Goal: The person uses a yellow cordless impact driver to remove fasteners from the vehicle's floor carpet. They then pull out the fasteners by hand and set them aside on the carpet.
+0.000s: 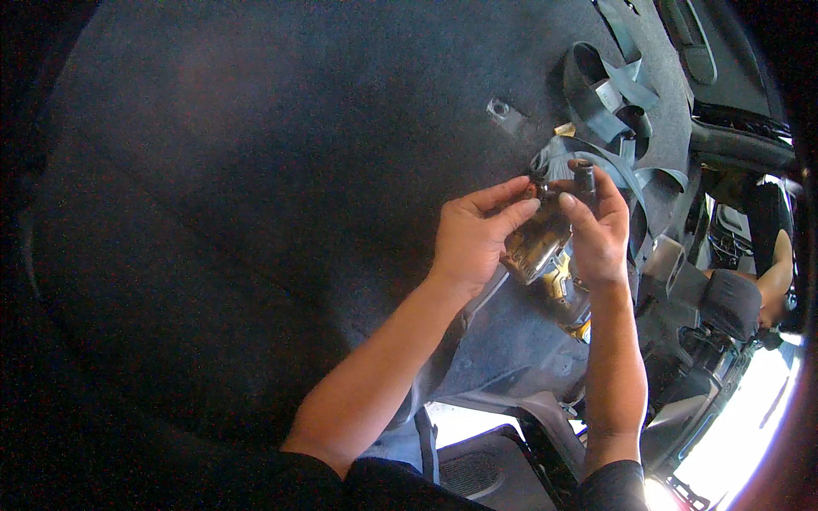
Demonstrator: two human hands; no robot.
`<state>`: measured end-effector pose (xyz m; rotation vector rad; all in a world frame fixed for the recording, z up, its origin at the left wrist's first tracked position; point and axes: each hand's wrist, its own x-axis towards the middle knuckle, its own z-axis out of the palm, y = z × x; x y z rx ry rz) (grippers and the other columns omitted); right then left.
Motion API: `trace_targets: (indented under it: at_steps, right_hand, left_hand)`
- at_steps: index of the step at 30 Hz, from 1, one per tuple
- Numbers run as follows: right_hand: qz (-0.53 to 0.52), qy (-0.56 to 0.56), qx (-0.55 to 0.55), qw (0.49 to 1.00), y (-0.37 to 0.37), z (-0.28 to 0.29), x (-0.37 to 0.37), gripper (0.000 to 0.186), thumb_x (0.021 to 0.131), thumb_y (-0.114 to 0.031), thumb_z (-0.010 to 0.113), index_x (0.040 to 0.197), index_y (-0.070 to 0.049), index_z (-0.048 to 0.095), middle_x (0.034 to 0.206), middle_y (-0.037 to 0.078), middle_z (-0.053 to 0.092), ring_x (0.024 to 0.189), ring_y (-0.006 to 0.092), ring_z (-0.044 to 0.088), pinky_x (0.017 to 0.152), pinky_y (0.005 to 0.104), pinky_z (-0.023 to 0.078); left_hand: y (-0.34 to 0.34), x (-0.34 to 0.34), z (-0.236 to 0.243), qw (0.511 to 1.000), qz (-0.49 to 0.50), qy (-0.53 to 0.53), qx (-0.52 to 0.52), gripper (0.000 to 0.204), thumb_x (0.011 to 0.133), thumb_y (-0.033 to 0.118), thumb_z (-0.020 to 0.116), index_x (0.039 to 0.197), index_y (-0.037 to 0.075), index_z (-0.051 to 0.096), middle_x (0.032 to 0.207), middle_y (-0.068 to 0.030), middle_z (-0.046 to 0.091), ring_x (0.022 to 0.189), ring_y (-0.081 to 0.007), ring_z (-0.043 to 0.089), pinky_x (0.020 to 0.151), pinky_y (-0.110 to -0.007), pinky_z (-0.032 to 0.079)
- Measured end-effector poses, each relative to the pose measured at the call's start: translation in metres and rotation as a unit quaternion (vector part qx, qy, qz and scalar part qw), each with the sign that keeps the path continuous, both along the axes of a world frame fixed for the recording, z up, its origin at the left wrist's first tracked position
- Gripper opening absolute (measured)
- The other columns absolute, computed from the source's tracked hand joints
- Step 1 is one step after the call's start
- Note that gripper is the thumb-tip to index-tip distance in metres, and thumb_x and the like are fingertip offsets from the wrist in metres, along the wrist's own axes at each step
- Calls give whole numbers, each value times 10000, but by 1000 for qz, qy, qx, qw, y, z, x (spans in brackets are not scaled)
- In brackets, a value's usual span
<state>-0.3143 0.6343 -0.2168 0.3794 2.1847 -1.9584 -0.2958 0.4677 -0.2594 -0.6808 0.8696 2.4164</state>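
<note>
Holding a dark part (pixel 535 244).
The left hand (pixel 471 240) pinches its top, fingertips close together; the right hand (pixel 602 241) curls its fingers around it. A gray belt (pixel 607 126) lies near.

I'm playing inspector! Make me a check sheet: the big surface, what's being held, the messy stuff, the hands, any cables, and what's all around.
Surface: dark, carpet-like panel, filling much of the view.
Things in hand: one dark, shiny part with a rounded body; its exact kind is unclear.
Clutter: grey straps looped at upper right; a small plate with a hole; a yellow-and-dark object, partly hidden by the right hand and the held part.
Hands: left hand and right hand are both on the part, thumbs toward each other.
Cables: cannot tell among the dark shapes at right.
Surroundings: another person's arm at far right; bright opening at lower right.
</note>
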Motion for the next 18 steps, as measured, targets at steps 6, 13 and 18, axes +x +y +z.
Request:
trace_targets:
  at_steps: [6, 13, 18]
  right_hand:
    - [15, -55, -31, 998, 1, 9, -7, 407, 884, -44, 689, 1260, 15, 545, 1043, 98, 689, 945, 169, 663, 892, 306, 515]
    - [16, -39, -37, 998, -2, 10, -8, 399, 879, -19, 686, 1249, 15, 541, 1047, 108, 681, 957, 178, 662, 901, 322, 518]
    - [5, -2, -1, 1000, -4, 3, -1, 412, 866, -13, 703, 1243, 18, 539, 1068, 104, 673, 983, 170, 654, 929, 323, 514]
  left_hand:
    - [8, 2, 0, 998, 59, -2, 31, 329, 834, 26, 779, 1155, 14, 705, 1015, -67, 739, 760, -52, 635, 536, -171, 438]
    - [5, 3, 3, 998, 47, -29, 30, 307, 856, 76, 773, 1153, 27, 712, 964, -63, 736, 725, -59, 640, 534, -180, 452]
    - [11, 8, 1, 990, 3, 11, -141, 278, 921, 152, 717, 1173, 36, 713, 952, -34, 734, 699, -51, 621, 537, -194, 449]
